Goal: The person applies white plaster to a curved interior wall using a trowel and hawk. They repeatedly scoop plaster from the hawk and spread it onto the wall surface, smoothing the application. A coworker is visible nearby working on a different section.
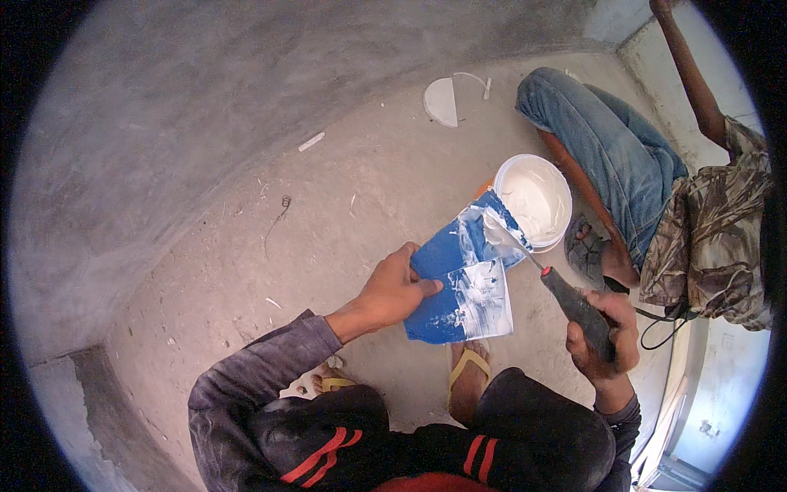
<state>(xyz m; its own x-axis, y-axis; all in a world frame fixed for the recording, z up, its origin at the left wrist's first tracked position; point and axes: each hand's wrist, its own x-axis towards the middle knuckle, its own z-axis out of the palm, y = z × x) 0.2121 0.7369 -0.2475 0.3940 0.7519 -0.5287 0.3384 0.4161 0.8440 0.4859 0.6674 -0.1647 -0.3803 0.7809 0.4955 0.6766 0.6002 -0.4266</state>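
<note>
In my left hand [389,291] are two flat blue plastic spreaders, fanned out and overlapping. White paste smears the upper spreader [445,248] near its far edge, and streaks cover the right half of the lower spreader [434,316]. My right hand [611,332] is wrapped round the dark handle of a putty knife [571,299] with a red collar. Its narrow metal blade lies over the paste on the upper spreader. Just beyond, a white bucket [568,215] holds thick white paste; the upper spreader's far end hides a bit of its rim.
Another person in jeans [611,139] and a patterned shirt sits on the floor at the right, close by the bucket. A white half-round piece [441,102] lies farther back. A thin wire [283,209] and small scraps lie on the dusty floor. A grey wall [164,107] rises at the left.
</note>
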